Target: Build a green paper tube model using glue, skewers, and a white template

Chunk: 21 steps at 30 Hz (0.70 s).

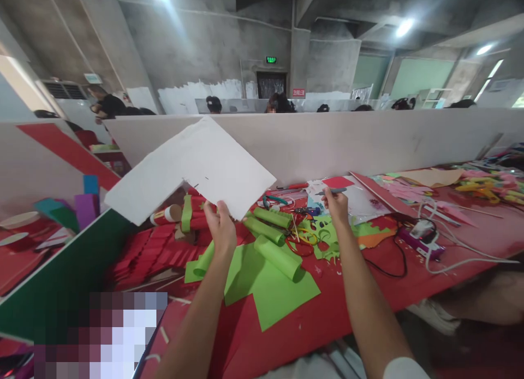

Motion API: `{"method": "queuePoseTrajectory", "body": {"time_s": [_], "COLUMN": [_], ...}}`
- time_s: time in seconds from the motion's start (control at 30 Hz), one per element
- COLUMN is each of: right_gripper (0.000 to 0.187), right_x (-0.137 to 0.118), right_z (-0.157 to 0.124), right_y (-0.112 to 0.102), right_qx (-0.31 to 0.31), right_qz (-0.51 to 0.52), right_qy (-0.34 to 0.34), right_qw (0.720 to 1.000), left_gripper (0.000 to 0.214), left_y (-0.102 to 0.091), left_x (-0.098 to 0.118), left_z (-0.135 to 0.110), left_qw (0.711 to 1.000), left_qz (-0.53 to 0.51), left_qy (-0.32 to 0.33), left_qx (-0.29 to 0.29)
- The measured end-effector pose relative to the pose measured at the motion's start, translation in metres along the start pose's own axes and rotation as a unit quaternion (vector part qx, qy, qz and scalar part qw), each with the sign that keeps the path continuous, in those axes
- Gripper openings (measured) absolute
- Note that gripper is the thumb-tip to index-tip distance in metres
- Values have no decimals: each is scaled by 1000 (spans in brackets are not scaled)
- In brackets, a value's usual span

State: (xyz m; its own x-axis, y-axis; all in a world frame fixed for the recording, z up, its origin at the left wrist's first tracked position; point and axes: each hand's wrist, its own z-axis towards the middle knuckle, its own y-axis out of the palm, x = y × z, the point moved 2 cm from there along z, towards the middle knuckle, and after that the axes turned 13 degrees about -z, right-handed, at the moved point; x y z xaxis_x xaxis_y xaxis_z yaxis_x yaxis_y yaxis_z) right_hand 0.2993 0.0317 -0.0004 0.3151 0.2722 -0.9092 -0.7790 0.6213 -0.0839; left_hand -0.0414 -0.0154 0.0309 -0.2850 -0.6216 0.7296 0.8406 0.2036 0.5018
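Observation:
My left hand [221, 226] is closed on the lower edge of a large white L-shaped sheet of card [196, 169], holding it up above the red table [311, 313]. My right hand [336, 203] is closed around a thin dark pen [332, 191], its tip pointing left over the cluttered middle of the table. Below my hands lie several rolled green paper tubes [272, 242] and flat green paper sheets [274, 291].
Red folded paper pieces [159, 248] pile at the left. Scissors [275, 200], paper scraps and a red card [338, 182] lie behind the tubes. A glue gun with cables [421, 238] sits at right. A white partition wall [368, 138] runs behind the table; people sit beyond it.

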Motion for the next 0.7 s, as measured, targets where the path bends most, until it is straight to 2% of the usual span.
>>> {"method": "queuePoseTrajectory", "body": {"time_s": [0.1, 0.23, 0.37, 0.5, 0.6, 0.7], "right_gripper": [52, 53, 41, 29, 28, 26], "right_x": [-1, -4, -3, -6, -9, -9], "right_z": [0, -3, -8, -10, -6, 2], "right_y": [0, 3, 10, 11, -2, -31], "right_qx": [-21, -60, -107, -113, -96, -64], "right_qz": [13, -18, -94, -181, -231, -281], "right_qy": [8, -11, -69, -153, -173, -160], "right_qw": [1000, 998, 987, 965, 953, 944], "left_gripper": [54, 62, 68, 68, 65, 64], "left_y": [1, 3, 5, 3, 1, 0], "left_x": [0, -1, -2, -5, -8, -8], "left_z": [-1, 0, -1, 0, 1, 2], "left_qw": [1000, 1000, 999, 999, 999, 999], "left_qz": [7, 7, 2, 0, 1, 3], "left_qy": [4, -8, -9, 0, 3, 3], "left_qx": [-13, -16, -43, -45, -45, -45]}}
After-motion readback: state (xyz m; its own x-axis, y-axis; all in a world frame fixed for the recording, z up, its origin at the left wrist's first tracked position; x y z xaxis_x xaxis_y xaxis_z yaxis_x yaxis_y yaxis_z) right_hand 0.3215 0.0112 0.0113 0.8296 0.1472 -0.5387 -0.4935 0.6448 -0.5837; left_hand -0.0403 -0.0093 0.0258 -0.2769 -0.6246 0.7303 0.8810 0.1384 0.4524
